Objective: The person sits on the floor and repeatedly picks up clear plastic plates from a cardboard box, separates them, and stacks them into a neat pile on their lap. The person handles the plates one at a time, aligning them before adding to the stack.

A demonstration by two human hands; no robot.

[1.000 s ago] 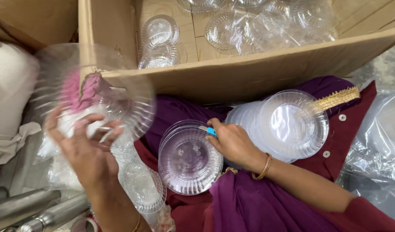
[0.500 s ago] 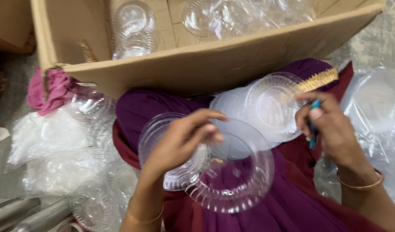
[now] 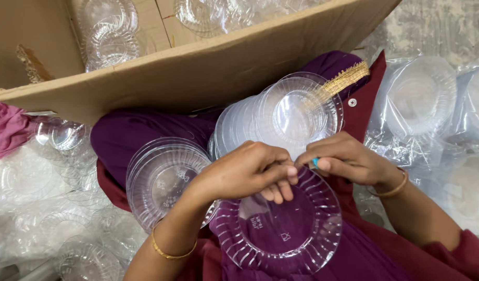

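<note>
Both hands meet over the lap at the top rim of a clear plate [image 3: 281, 229], which lies face up on the purple cloth [image 3: 120, 135] between the knees. The left hand [image 3: 244, 171] curls its fingers down over that rim, pinching the edge between thumb and fingertips. The right hand [image 3: 349, 158] is closed too, its fingertips touching the left ones at the same spot, with a small blue thing [image 3: 315, 162] caught between its fingers; what that thing is cannot be told. The plate looks like thin moulded plastic with a ribbed border, so it should be very light, somewhat springy and prone to crack or crease if squeezed hard. Its smooth centre would be slippery; the ribbed rim gives the better hold, taken lightly at the edge as the left hand does now. Just beside the plate, to its left, a stack [image 3: 164, 179] of the same plates rests on the thigh, partly under the left wrist. A second stack [image 3: 286, 117] leans behind the hands against the cardboard box [image 3: 198, 78], which holds more clear ware. Bagged plates [image 3: 421, 99] lie to the right, and loose plastic wrap [image 3: 36, 182] and pink cloth [image 3: 8, 130] to the left.
</note>
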